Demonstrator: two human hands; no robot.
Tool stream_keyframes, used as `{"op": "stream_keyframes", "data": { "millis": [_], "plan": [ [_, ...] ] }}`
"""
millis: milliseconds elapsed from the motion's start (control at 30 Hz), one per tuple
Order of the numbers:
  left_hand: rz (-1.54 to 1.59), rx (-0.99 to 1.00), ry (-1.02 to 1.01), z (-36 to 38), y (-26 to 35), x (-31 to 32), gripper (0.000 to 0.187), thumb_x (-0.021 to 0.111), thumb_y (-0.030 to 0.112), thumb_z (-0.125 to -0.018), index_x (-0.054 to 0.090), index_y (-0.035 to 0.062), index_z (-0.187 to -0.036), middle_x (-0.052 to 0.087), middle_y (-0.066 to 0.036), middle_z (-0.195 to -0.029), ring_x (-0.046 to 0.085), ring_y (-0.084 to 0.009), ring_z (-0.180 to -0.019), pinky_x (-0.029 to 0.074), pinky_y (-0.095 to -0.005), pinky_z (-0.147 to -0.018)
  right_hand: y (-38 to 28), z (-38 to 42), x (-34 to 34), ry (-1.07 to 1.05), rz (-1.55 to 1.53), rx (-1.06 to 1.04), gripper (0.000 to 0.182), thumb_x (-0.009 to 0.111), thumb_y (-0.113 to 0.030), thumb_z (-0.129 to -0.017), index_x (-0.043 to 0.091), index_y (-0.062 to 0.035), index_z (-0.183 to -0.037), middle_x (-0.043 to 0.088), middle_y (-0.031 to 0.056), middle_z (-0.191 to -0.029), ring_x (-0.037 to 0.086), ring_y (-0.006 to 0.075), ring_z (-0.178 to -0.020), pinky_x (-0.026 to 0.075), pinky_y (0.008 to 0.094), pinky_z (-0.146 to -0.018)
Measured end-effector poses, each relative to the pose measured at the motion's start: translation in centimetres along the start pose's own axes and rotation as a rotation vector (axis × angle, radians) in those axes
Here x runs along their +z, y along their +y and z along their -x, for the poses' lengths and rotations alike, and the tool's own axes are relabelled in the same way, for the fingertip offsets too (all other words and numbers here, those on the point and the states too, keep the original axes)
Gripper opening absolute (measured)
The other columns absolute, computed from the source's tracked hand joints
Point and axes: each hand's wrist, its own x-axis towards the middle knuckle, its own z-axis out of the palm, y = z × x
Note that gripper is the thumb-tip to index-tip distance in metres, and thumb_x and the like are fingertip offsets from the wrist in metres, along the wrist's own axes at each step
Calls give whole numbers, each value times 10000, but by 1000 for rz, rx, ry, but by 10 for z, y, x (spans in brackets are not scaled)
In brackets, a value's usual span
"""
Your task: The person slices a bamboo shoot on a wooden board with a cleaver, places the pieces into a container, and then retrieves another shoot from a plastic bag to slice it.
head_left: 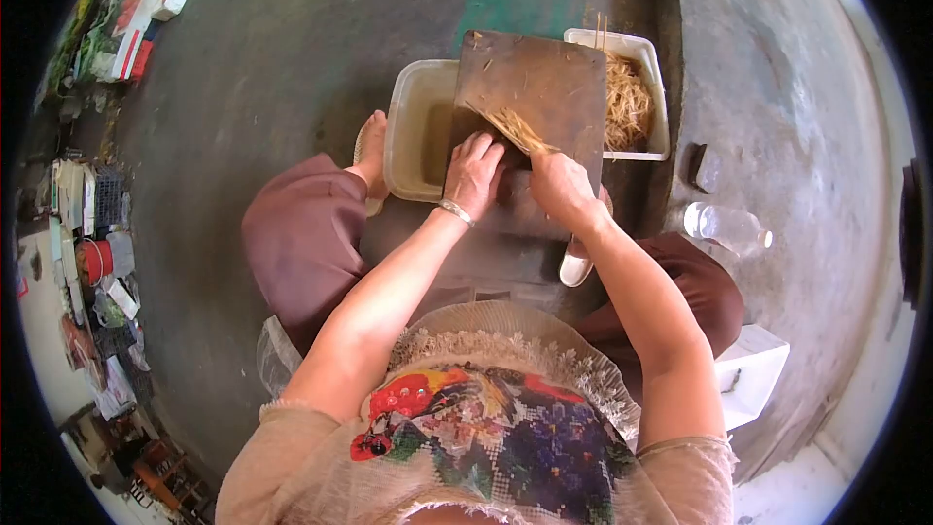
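Note:
A brown wooden cutting board [554, 78] lies in front of me, between my legs. My right hand [561, 185] is closed in a fist at the board's right side, round what looks like a knife's handle. The knife's thin dark edge slants up and left, with pale yellow shreds [515, 126] lying along the blade. My left hand [474, 173], wearing a bracelet, rests on the board's left part, left of the knife. Its fingers are bent and pressed down; whatever lies beneath them is hidden.
Partly under the board's left side stands a pale plastic tub [397, 151]. To the right, a white tub [661, 141] holds many yellow shreds [627, 102]. A clear plastic bottle [729, 228] lies on the concrete floor, near a small dark block [706, 167].

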Motion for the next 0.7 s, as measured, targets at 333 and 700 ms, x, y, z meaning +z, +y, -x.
{"op": "stream_keyframes", "data": {
  "millis": [333,700],
  "plan": [
    [21,40,-17,-1,-8,6,242,642,62,-709,587,50,-945,547,-108,-1029,524,-305,-1020,450,-393,-839,22,-9,-2,67,-61,0,136,531,-84,-759,629,-13,-821,649,223,-808,645,377,-801,516,445,-706],
    [-13,49,-38,-5,-3,7,294,634,59,-714,594,53,-1006,549,-111,-1029,513,-293,-1029,445,-385,-860,-3,40,-14,-38,42,60,115,500,-38,-786,531,2,-889,645,232,-766,650,390,-769,511,467,-665]
  ]
}}
